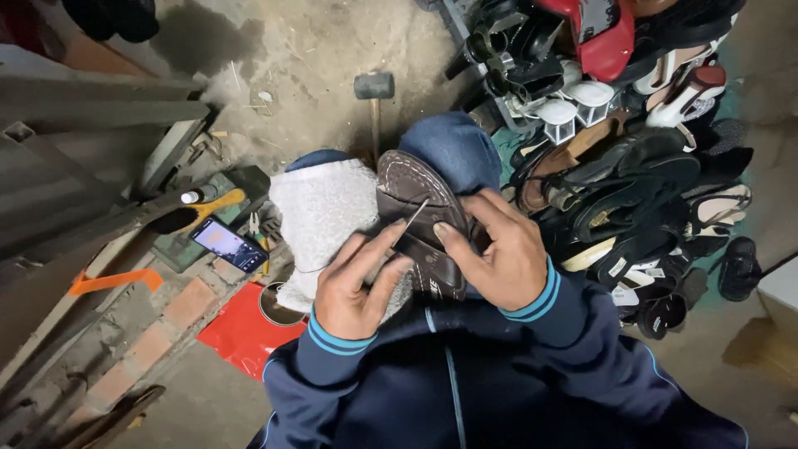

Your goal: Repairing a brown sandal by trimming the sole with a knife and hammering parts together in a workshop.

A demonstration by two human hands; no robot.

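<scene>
Two hands work a brown leather sandal (420, 220) lying sole-up on a nubbly white towel (320, 212) across the knees — left hand (353, 287) fingers pinched on a thin metal needle (416, 214), right hand (499, 254) fingers clamped on the stitched rim. Nearby: a rubber mallet (374, 86), a glossy red sheet (241, 333) and a heap of dark sandals (632, 183)
</scene>
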